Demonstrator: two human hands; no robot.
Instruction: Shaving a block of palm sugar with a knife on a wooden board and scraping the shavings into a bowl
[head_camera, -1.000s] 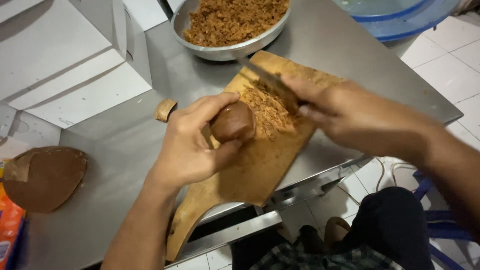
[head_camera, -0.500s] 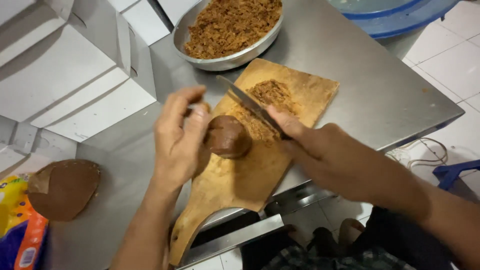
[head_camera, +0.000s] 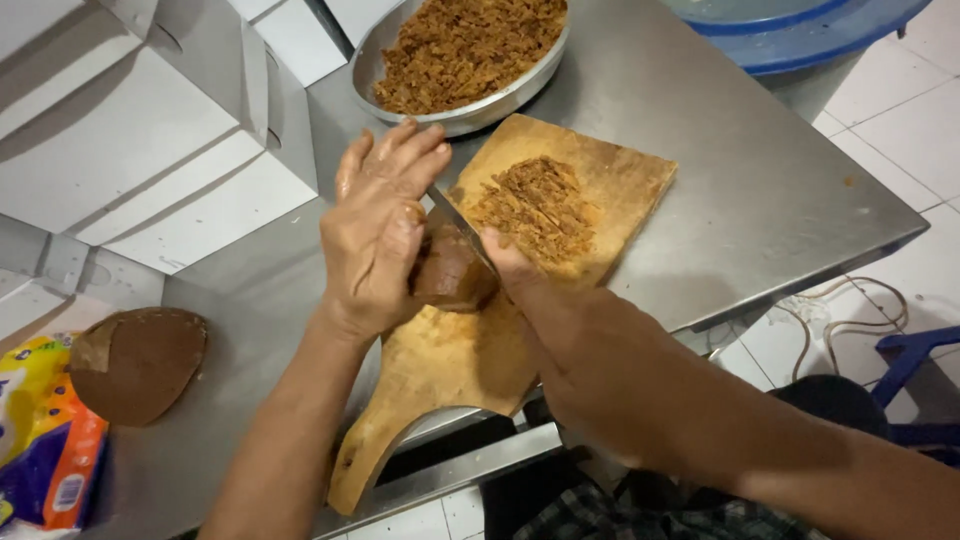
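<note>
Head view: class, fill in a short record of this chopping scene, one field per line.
Left hand: steadies brown block
Right hand: grips knife, blade against the block
Work surface: wooden cutting board on steel table
On board: pile of brown shavings
Behind board: metal bowl of shavings
Far left: another brown block

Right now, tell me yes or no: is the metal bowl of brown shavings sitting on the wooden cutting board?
No. The metal bowl rests on the steel table, just beyond the far edge of the cutting board.
</note>
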